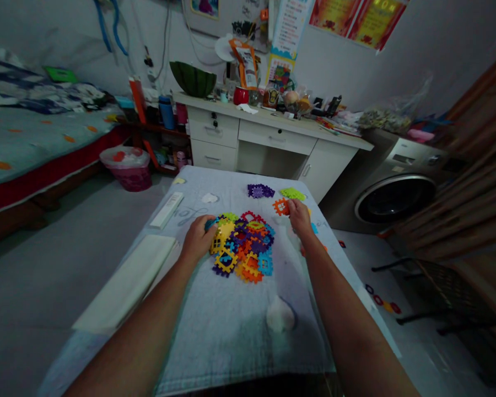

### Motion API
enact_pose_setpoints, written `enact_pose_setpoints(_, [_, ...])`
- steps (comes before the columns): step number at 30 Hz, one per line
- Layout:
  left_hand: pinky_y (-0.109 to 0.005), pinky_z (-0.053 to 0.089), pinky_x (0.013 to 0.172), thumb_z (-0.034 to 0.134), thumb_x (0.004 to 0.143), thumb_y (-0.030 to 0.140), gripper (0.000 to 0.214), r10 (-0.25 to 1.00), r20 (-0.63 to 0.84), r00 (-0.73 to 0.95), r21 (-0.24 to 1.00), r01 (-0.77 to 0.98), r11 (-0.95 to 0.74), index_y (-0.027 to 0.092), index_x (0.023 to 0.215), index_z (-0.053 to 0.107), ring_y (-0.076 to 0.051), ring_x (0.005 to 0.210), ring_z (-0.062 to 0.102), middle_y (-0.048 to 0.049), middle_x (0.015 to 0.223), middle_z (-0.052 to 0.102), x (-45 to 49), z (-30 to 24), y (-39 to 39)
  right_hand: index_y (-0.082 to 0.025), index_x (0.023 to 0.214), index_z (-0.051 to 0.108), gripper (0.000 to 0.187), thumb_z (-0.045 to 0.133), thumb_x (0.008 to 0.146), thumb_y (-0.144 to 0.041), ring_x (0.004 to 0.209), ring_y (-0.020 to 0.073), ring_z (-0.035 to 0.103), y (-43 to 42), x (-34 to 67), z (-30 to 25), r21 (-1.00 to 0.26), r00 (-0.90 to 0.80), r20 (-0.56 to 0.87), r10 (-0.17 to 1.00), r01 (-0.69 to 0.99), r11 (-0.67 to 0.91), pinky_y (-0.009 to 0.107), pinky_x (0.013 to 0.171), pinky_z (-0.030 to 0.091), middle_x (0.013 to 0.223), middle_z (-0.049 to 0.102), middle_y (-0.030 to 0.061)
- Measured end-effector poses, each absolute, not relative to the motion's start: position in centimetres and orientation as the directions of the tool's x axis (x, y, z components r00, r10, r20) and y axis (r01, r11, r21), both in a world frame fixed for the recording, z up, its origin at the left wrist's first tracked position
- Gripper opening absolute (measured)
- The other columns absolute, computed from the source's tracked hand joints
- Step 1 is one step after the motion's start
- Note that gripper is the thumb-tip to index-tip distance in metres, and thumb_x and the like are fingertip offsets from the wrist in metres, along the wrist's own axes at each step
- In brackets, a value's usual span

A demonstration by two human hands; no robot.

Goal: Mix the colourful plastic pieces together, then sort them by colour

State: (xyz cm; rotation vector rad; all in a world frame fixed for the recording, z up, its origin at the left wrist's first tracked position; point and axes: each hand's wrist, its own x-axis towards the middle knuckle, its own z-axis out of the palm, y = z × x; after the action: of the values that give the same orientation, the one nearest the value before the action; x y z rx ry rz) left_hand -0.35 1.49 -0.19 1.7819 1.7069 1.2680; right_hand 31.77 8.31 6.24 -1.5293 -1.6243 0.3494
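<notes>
A heap of mixed toothed plastic building tiles lies in the middle of the cloth-covered table. At its left edge, my left hand has its fingers closed on a blue toothed tile. Over the far right side of the table, my right hand pinches an orange toothed tile with a window-like centre. Just beyond it are a group of purple tiles and a group of lime-green tiles. Blue and orange tiles beside my right wrist are partly hidden by the arm.
Along the table's left side lie a white narrow box and a folded pale sheet. A white desk stands beyond the table, with a washing machine to its right. A low stool and several loose tiles are on the floor.
</notes>
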Motion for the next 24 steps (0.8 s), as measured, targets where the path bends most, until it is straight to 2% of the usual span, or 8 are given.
enact_pose_setpoints(3, [-0.040, 0.045, 0.101, 0.051, 0.083, 0.042, 0.034, 0.930, 0.345, -0.127, 0.776, 0.596, -0.206, 0.021, 0.107, 0.064, -0.025, 0.110, 0.059, -0.0083, 0.113, 0.066, -0.3, -0.1, 1.5, -0.016, 0.077, 0.066, 0.036, 0.048, 0.085, -0.046, 0.058, 0.0136, 0.048, 6.5, 36.2, 7.0, -0.754, 0.193, 0.355, 0.915, 0.638, 0.158, 0.027, 0.057, 0.034, 0.063, 0.057, 0.0001])
enact_pose_setpoints(7, [-0.040, 0.045, 0.100, 0.052, 0.082, 0.044, 0.036, 0.933, 0.339, -0.122, 0.770, 0.606, -0.201, 0.021, 0.106, 0.064, -0.026, 0.109, 0.060, -0.0084, 0.113, 0.067, -0.4, -0.1, 1.6, -0.015, 0.086, 0.068, 0.040, 0.060, 0.075, -0.052, 0.050, 0.0109, 0.044, 3.0, 41.3, 6.8, -0.889, 0.328, 0.191, 0.925, 0.457, 0.022, 0.025, 0.050, 0.034, 0.057, 0.054, -0.0026])
enact_pose_setpoints(10, [-0.041, 0.046, 0.099, 0.053, 0.082, 0.044, 0.036, 0.932, 0.342, -0.118, 0.760, 0.619, -0.200, 0.021, 0.106, 0.064, -0.026, 0.108, 0.060, -0.0085, 0.112, 0.067, -0.4, -0.2, 1.6, -0.015, 0.090, 0.066, 0.045, 0.071, 0.064, -0.051, 0.048, 0.0104, 0.046, 0.4, 43.6, 6.3, -0.939, 0.330, 0.050, 0.943, 0.337, -0.068, 0.024, 0.046, 0.035, 0.055, 0.055, -0.0034])
enact_pose_setpoints(13, [-0.041, 0.047, 0.098, 0.053, 0.082, 0.044, 0.035, 0.933, 0.338, -0.128, 0.759, 0.624, -0.189, 0.022, 0.106, 0.064, -0.026, 0.108, 0.061, -0.0081, 0.113, 0.067, -0.4, -0.1, 1.6, -0.014, 0.091, 0.064, 0.046, 0.074, 0.060, -0.047, 0.048, 0.0104, 0.047, -1.5, 44.7, 5.6, -0.942, 0.302, -0.012, 0.953, 0.317, -0.113, 0.023, 0.045, 0.035, 0.055, 0.055, -0.0042])
enact_pose_setpoints(16, [-0.041, 0.046, 0.099, 0.052, 0.082, 0.044, 0.035, 0.933, 0.333, -0.135, 0.762, 0.622, -0.182, 0.022, 0.107, 0.064, -0.026, 0.109, 0.060, -0.0085, 0.115, 0.067, -0.4, -0.1, 1.5, -0.015, 0.092, 0.064, 0.043, 0.072, 0.063, -0.045, 0.048, 0.0100, 0.047, -2.6, 45.0, 4.7, -0.930, 0.296, 0.000, 0.955, 0.351, -0.109, 0.023, 0.045, 0.034, 0.056, 0.055, -0.0046])
enact_pose_setpoints(19, [-0.042, 0.045, 0.101, 0.051, 0.082, 0.044, 0.036, 0.933, 0.333, -0.136, 0.762, 0.622, -0.182, 0.022, 0.107, 0.064, -0.027, 0.111, 0.059, -0.0091, 0.115, 0.066, -0.5, -0.1, 1.5, -0.016, 0.093, 0.065, 0.039, 0.069, 0.066, -0.043, 0.050, 0.0111, 0.049, -3.1, 45.0, 3.6, -0.884, 0.312, 0.037, 0.949, 0.453, -0.115, 0.024, 0.048, 0.038, 0.063, 0.058, -0.0028])
enact_pose_setpoints(24, [-0.042, 0.045, 0.101, 0.051, 0.081, 0.044, 0.034, 0.929, 0.342, -0.142, 0.766, 0.614, -0.188, 0.022, 0.105, 0.064, -0.027, 0.111, 0.060, -0.0087, 0.114, 0.066, -0.4, 0.0, 1.5, -0.017, 0.086, 0.070, 0.023, 0.063, 0.071, -0.034, 0.065, 0.0162, 0.058, -3.3, 44.9, 2.5, -0.662, 0.319, 0.162, 0.934, 0.737, -0.137, 0.029, 0.063, 0.045, 0.071, 0.064, 0.0021])
